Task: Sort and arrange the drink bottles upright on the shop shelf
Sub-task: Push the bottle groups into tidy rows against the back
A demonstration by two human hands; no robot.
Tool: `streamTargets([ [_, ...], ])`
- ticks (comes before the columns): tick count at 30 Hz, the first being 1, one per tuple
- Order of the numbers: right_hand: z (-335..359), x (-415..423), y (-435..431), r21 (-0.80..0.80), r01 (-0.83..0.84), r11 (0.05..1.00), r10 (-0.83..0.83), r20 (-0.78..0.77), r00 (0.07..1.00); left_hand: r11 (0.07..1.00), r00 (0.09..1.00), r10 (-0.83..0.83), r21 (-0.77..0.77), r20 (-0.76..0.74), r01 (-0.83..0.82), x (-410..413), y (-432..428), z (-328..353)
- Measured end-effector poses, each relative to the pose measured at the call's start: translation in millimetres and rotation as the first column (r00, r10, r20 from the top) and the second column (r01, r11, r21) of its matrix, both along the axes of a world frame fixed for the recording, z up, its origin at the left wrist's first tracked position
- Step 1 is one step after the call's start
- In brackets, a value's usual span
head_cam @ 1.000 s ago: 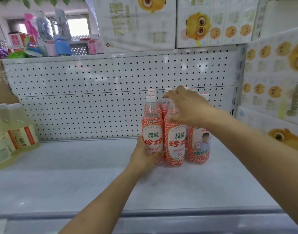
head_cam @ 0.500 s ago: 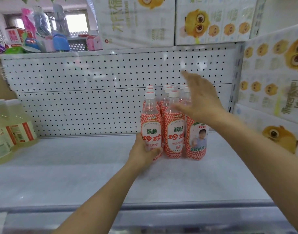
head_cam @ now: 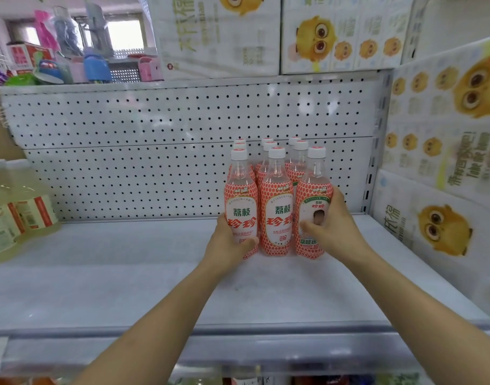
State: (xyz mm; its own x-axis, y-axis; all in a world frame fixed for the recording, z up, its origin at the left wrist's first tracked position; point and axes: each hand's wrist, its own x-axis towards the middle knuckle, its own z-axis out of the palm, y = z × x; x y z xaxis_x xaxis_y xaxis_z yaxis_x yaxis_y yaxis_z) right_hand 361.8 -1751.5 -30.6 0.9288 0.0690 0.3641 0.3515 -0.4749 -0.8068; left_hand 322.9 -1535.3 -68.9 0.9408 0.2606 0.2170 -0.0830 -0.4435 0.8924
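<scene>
Several red-and-white lychee drink bottles with white caps stand upright in three rows on the grey shelf (head_cam: pixel 127 273), close to the pegboard back. My left hand (head_cam: pixel 229 240) grips the lower part of the front left bottle (head_cam: pixel 240 201). The front middle bottle (head_cam: pixel 276 207) stands untouched between the two. My right hand (head_cam: pixel 331 229) holds the front right bottle (head_cam: pixel 313 195) from its right side, thumb across the label, which faces a different way than its neighbours. The rear bottles show only caps and necks.
Pale yellow drink bottles (head_cam: pixel 19 209) stand at the shelf's left end. Cartons printed with yellow chicks (head_cam: pixel 443 168) wall off the right side and fill the shelf above. The white pegboard (head_cam: pixel 155 151) closes the back. More goods sit below the front edge.
My right hand came down from the bottle caps and took hold of the front right bottle's body. My left hand has stayed on the front left bottle.
</scene>
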Motion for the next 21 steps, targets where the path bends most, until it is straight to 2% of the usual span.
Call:
streamTargets([
  [2,-4,-12,3,-0.072,0.052,0.996,-0.044,0.107,0.993,0.996,0.998,-0.004,0.094,0.061,-0.002,-11,-4,4],
  [4,-11,-33,8,-0.143,0.132,0.981,-0.088,0.280,0.956,0.971,0.988,0.006,0.236,0.154,-0.043,-29,-6,7],
  [6,-16,-58,20,-0.194,0.128,0.973,-0.036,0.420,0.907,0.928,0.964,0.015,0.356,0.265,-0.112,-51,-5,8],
  [8,-19,-78,35,-0.248,0.070,0.966,0.061,0.483,0.874,0.869,0.949,0.017,0.464,0.314,-0.169,-73,1,10],
  [10,-18,-93,53,-0.303,0.009,0.953,0.150,0.497,0.854,0.823,0.942,0.045,0.522,0.332,-0.223,-91,13,9],
  [14,-15,-109,95,-0.357,-0.093,0.929,0.275,0.502,0.820,0.814,0.920,0.117,0.494,0.375,-0.305,-118,53,2],
  [21,-8,-126,234,-0.383,-0.294,0.876,0.442,0.390,0.808,0.796,0.896,0.236,0.453,0.377,-0.400,-165,188,7],
])
